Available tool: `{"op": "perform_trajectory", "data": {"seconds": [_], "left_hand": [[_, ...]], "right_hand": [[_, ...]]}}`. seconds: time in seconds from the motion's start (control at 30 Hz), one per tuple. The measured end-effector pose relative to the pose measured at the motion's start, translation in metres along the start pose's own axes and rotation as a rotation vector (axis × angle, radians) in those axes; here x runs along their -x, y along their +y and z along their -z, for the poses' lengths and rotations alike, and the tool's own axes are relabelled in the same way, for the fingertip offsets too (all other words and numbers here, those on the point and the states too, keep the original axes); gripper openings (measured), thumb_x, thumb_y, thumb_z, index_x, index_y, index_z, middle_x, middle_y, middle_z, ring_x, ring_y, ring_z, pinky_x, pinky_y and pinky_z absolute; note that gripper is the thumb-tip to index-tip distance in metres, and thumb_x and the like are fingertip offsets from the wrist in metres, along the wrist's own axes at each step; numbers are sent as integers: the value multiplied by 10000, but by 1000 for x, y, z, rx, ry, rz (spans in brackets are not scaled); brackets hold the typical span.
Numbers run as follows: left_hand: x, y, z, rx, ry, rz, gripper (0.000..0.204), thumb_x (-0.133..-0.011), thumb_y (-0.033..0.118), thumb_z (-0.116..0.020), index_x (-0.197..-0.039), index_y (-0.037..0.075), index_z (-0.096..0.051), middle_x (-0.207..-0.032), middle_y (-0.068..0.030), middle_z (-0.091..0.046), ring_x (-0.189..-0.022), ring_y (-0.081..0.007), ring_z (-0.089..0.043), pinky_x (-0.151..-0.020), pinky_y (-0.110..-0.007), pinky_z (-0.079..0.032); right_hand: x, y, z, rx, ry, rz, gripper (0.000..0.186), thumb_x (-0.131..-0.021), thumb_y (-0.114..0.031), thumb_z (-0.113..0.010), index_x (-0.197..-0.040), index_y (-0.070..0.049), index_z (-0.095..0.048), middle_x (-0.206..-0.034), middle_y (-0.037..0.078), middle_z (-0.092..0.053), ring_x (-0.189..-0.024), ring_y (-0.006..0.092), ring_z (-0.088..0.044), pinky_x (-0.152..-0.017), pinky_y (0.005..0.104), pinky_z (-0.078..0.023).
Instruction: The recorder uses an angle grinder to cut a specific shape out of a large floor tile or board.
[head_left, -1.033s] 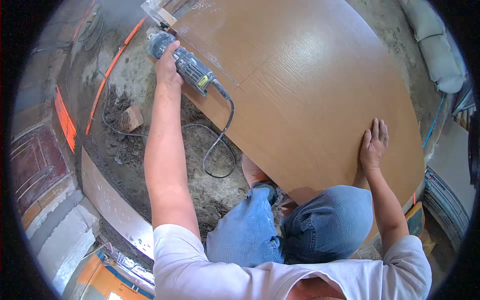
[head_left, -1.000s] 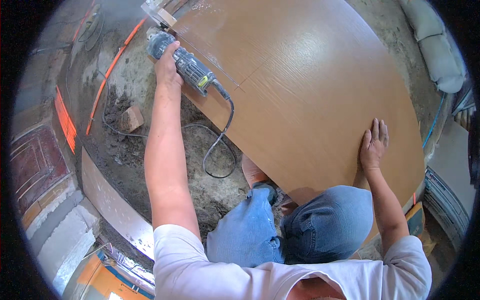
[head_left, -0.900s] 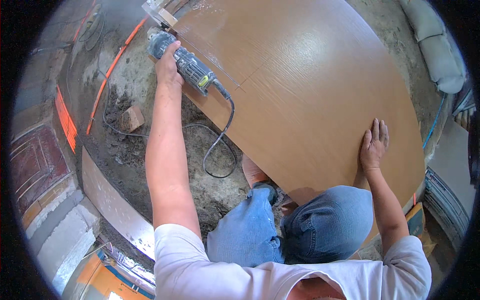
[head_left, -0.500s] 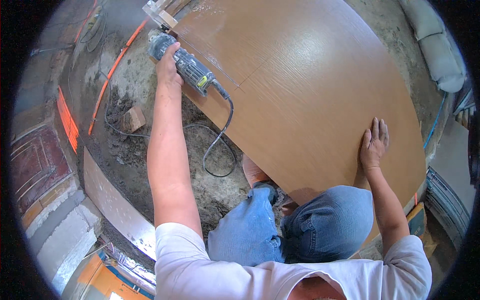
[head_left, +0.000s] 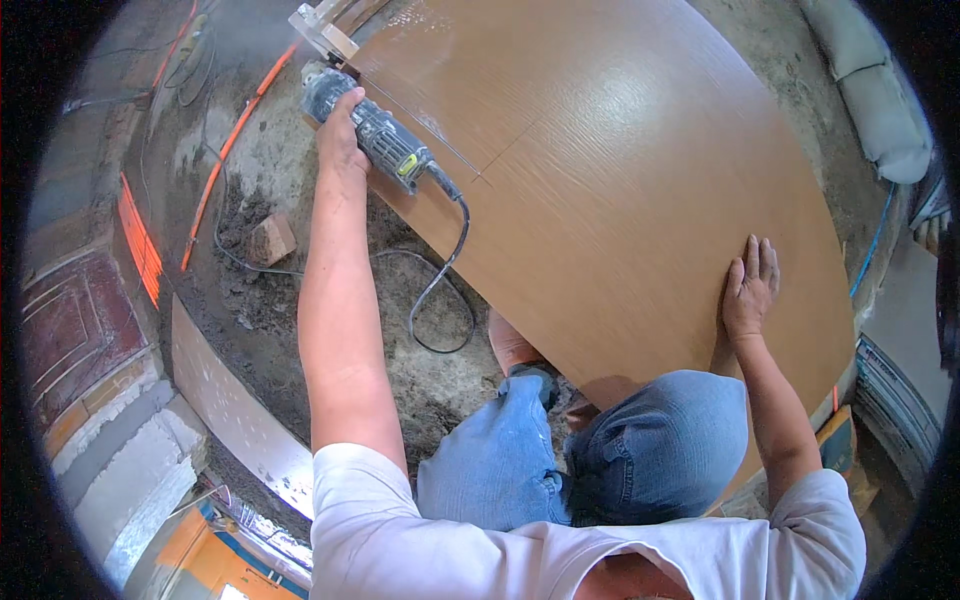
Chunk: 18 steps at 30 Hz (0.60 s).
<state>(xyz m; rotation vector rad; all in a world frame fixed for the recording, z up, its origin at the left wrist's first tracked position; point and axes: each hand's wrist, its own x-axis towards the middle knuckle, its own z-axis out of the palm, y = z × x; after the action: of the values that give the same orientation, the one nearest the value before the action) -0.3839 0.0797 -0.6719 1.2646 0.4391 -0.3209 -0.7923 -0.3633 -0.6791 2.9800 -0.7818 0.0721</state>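
Observation:
My left hand [head_left: 342, 135] is closed round the body of a dusty grey angle grinder [head_left: 386, 145], near the far left edge of a large brown tile [head_left: 610, 190]. The grinder's head points away from me, towards the tile's far left corner; its disc is hidden. Dust hangs in the air beyond it. A thin straight cut line [head_left: 420, 122] runs on the tile beside the tool, and a dark cord [head_left: 462, 235] loops from its rear end. On the tile's near right part my right hand [head_left: 751, 290] lies flat, fingers stretched out.
A wooden block [head_left: 272, 240] and an orange hose [head_left: 222, 165] lie on the rough floor at left. Pale filled sacks [head_left: 880, 100] rest at far right. Another tile slab [head_left: 235, 410] stands at lower left. My knees [head_left: 655, 450] are at the tile's near edge.
Almost nothing differs. The whole view has shifted by a few pixels; the grinder stays at the same part of the tile, and my right hand keeps its place.

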Motion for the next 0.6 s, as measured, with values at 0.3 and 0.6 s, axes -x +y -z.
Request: {"op": "perform_trajectory", "data": {"seconds": [0.3,0.6], "left_hand": [[5,-2,-8,40,37,-44,371,-716,156,-712,-983,-30,-535,-774,-137,-587,-636,-309,-640,-572,-435,-556],[0,-1,-5,20,1,15,378,-756,211,-698,-1019,12,-513,-819,-139,-600,-712,-326,-644,-644,-440,-558]], "right_hand": [[1,1,1,8,0,-6,486,-928,-302,-444,-1378,-124,-405,-1418,152,-370,-1325,313,-311,-1094,439,-208],[1,2,0,20,5,-1,481,-930,-307,-440,-1374,-127,-410,-1422,145,-367,-1321,315,-315,-1096,442,-207]]}}
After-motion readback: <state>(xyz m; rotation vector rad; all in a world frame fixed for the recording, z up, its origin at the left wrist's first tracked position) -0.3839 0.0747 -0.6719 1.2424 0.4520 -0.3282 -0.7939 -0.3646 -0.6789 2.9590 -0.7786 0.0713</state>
